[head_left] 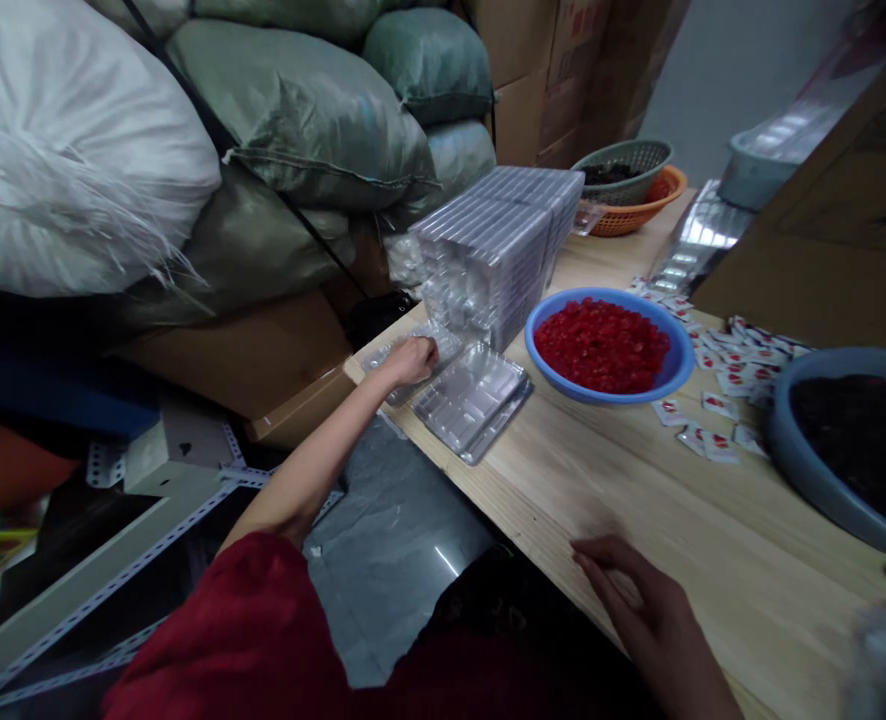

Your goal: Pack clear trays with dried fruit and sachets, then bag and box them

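My left hand (pixel 411 360) reaches to the table's left edge, over a clear plastic piece (pixel 383 355). Its fingers are curled, and the fingertips are hidden, so what they grip does not show. Just right of it lies a small stack of clear compartmented plastic trays (pixel 469 400). Behind stands a tall block of nested clear trays (pixel 499 240). My right hand (pixel 653 610) hovers, slightly blurred, at the near edge of the wooden table (pixel 563 470). Its fingers reach forward with a gap behind the tips, and no object shows in them.
A blue bowl (pixel 683 375) of red pieces sits mid-table. Small printed sachets (pixel 739 375) lie scattered to its right, beside a grey-blue basin (pixel 795 440) of dark pieces. Green (pixel 653 155) and orange baskets (pixel 615 222) stand behind. Stuffed sacks (pixel 300 110) pile up left; a cardboard box (pixel 833 220) is at right.
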A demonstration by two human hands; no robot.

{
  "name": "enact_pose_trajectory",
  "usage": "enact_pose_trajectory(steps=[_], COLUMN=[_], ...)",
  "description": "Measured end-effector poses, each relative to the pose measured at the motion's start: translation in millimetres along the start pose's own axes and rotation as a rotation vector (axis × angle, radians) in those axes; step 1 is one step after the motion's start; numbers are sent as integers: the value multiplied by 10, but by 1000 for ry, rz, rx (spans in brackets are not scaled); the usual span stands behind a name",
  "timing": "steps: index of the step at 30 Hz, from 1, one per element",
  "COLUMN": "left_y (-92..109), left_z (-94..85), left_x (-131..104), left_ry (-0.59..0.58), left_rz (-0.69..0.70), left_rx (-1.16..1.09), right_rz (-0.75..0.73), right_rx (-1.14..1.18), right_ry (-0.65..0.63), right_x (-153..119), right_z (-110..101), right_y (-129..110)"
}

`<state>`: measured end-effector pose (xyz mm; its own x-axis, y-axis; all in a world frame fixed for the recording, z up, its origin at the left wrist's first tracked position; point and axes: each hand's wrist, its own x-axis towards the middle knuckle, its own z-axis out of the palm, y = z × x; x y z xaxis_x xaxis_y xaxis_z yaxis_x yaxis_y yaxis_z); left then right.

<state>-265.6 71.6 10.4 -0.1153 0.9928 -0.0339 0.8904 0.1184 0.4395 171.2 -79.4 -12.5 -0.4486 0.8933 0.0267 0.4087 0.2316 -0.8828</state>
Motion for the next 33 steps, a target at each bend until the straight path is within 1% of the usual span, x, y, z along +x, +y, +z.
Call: enact_pose_trajectory(steps=[2,4,7,10,12,13,15,19,21,23,24,26,29,31,33], left_y=[1,-10,-44,-108,-166,-196,-248,-280,-259,-222,-198,-135,23,178,361], left_z=[43,79,121,124,97,76,30,-30,-43,-77,-113,-236,-515,-681,-743], left_x=[-53,-94,-113,-77,-39,-22,-2,-17,-46,-92,-124,-217,-450,-665,-902], left_ry=[58,101,131,131,107,90,53,6,14,69,129,288,532,687,848], left_rz=[27,51,79,87,83,82,82,87,79,61,55,60,93,101,108], left_rx=[8,-5,-53,-140,-213,-250,-315,-390,-400,-394,-376,-306,-226,-308,-520], right_rz=[-168,-333,-507,-596,-626,-633,-621,-569,-553,-539,-537,-538,-529,-500,-430], right_rx=[-12,-68,-241,-397,-448,-462,-483,-538,-566,-582,-585,-580,-516,-383,-145], right_ry=[45,55,-22,-102,-123,-124,-120,-172,-190,-187,-184,-179,-172,-143,-89], right_x=[333,741,1370,1869,2090,2168,2275,2368,2390,2408,2418,2434,2431,2383,2271], right_z=[153,369,794,1239,1465,1546,1647,1707,1725,1753,1770,1800,1795,1738,1631], right_y=[-177,-378,-654,-829,-873,-874,-839,-708,-664,-643,-638,-635,-654,-698,-764])
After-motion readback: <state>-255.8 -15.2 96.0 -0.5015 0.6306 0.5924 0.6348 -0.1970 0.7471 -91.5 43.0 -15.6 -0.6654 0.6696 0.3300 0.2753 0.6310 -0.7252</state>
